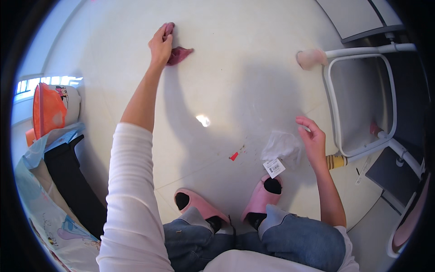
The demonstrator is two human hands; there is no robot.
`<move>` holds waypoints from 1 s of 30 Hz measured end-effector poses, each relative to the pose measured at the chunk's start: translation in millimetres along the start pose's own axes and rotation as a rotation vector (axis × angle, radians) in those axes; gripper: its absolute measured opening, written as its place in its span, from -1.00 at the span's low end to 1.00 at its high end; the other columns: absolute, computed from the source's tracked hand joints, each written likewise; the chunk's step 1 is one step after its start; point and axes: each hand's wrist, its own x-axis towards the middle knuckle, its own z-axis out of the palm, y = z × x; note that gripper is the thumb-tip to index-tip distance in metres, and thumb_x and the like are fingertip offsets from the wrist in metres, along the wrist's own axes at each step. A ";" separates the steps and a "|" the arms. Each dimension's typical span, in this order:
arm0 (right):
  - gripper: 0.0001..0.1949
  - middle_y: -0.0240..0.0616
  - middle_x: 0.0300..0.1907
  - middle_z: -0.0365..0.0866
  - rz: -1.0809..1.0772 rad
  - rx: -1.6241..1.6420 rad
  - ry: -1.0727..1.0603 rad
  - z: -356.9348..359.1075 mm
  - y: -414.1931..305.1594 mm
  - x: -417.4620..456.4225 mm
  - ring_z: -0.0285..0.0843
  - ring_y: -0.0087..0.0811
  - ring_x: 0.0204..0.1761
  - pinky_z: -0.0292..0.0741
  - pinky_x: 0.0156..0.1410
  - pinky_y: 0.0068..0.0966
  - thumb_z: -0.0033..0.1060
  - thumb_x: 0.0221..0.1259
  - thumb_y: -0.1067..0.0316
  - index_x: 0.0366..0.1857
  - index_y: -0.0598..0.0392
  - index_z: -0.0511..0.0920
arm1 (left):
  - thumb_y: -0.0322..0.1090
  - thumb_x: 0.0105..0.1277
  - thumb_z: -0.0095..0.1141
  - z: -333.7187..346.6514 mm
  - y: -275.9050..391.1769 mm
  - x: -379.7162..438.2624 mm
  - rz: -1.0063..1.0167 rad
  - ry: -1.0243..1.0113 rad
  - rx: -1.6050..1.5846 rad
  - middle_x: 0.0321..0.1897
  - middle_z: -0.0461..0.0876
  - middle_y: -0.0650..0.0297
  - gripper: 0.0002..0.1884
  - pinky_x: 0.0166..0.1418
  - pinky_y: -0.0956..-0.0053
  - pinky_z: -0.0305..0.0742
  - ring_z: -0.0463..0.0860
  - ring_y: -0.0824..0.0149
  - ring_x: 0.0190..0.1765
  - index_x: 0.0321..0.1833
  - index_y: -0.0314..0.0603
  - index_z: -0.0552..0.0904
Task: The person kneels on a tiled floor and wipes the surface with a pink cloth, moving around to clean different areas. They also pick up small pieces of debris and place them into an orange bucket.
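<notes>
My left hand [161, 45] reaches far out over the pale floor with its fingers closed around a bunched dark pink cloth [179, 56]. One loose corner of the cloth spreads on the right side of the wrist. My right hand [312, 140] is lower in the view, its thumb and fingers apart and nothing between them. Just left of it lies a crumpled translucent plastic bag [280, 145]. A white paper tag [274, 168] with print and a barcode rests between that bag and the toe of my pink slipper [261, 199].
A small red scrap [233, 156] with dark crumbs lies mid-floor. On the right stands a white metal-framed chair [334, 105] with covered feet. At left are an orange-lined white bucket [73, 103], a black object [73, 183] and a printed light-blue fabric [73, 224].
</notes>
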 end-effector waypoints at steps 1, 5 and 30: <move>-0.79 -0.21 0.14 0.55 0.003 -0.001 -0.001 -0.6 4.3 -0.4 0.50 -0.45 0.14 0.47 0.15 -0.53 0.11 0.29 0.49 -0.04 0.19 0.62 | -0.42 0.28 0.06 -2.4 -25.4 1.1 0.116 0.062 0.293 0.07 0.60 0.27 -0.57 0.09 0.35 0.46 0.55 0.23 0.03 0.24 -0.03 0.56; -0.80 -0.23 0.11 0.56 0.106 -0.021 0.064 -19.0 21.7 -15.8 0.51 -0.48 0.11 0.47 0.14 -0.56 0.10 0.30 0.49 -0.05 0.19 0.62 | -0.45 0.19 0.13 32.2 3.8 -25.0 0.276 -0.098 0.455 0.26 0.49 0.35 -0.44 0.21 0.20 0.42 0.47 0.06 0.18 0.30 0.21 0.50; -0.82 -0.23 0.04 0.63 0.024 -0.049 0.032 -3.3 15.5 16.4 0.53 -0.49 0.09 0.45 0.15 -0.58 0.07 0.31 0.50 -0.09 0.22 0.63 | -0.38 0.44 -0.06 -86.9 -41.6 -27.7 -0.353 0.368 -0.200 0.18 0.51 0.04 -0.67 0.26 0.34 0.39 0.52 0.13 0.17 0.20 -0.31 0.53</move>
